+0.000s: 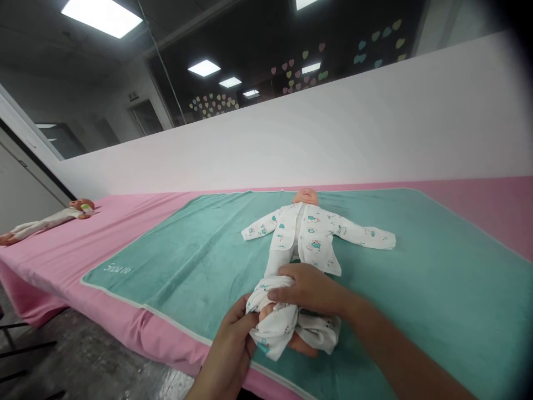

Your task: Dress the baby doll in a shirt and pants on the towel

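Trousers [275, 333] going onto the doll [306, 196], I'd judge; left hand [238, 336] and right hand [310, 291] pinch cloth; the foot [266, 311] seems to need easing through.

The baby doll [312, 236] lies on the mat [187, 250], another doll [48, 220] left of both.

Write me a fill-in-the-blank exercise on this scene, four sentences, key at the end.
1. The teal mat lies on a ____ tablecloth.
2. Of the left hand and right hand holding the printed pants, the ____ is nearer the baby doll's printed jacket.
3. A second doll lies toward the picture's ____ edge.
4. The small coloured cutouts are ____-shaped.
Missing words: pink; right; left; heart.
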Demonstrator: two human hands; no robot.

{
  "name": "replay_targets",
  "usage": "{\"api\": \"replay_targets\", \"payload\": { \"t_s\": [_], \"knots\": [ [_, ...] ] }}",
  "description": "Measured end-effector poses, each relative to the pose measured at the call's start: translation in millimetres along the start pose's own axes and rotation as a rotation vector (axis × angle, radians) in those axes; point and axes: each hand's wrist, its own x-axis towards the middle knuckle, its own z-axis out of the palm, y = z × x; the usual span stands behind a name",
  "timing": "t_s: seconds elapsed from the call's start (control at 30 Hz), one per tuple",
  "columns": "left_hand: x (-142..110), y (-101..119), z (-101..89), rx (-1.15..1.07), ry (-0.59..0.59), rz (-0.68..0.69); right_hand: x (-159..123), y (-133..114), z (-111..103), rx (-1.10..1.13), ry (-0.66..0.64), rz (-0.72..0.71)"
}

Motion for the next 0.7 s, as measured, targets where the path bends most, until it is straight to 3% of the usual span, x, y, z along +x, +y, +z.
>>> {"api": "replay_targets", "payload": {
  "t_s": [0.13,0.27,0.43,0.5,0.6,0.7],
  "knots": [
    [-4,-5,5.5,-0.066,-0.084,-0.003,-1,-1,-4,0.074,-0.018,0.023],
    [1,-14,-3.2,0.035,-0.120,0.002,-2,-5,-6,0.119,-0.046,0.039],
    [25,-19,-19.6,0.355,-0.023,0.166,-4,-5,-14,0.194,-0.163,0.020],
    [32,-10,-23.0,0.544,-0.017,0.227,-3,-2,-15,0.178,-0.156,0.007],
    [42,13,-27.0,0.763,-0.108,0.291,-3,1,-15,0.141,-0.139,-0.025],
    [53,42,-33.5,0.894,-0.258,0.218,-3,4,-15,0.127,-0.077,-0.027]
  ]
}}
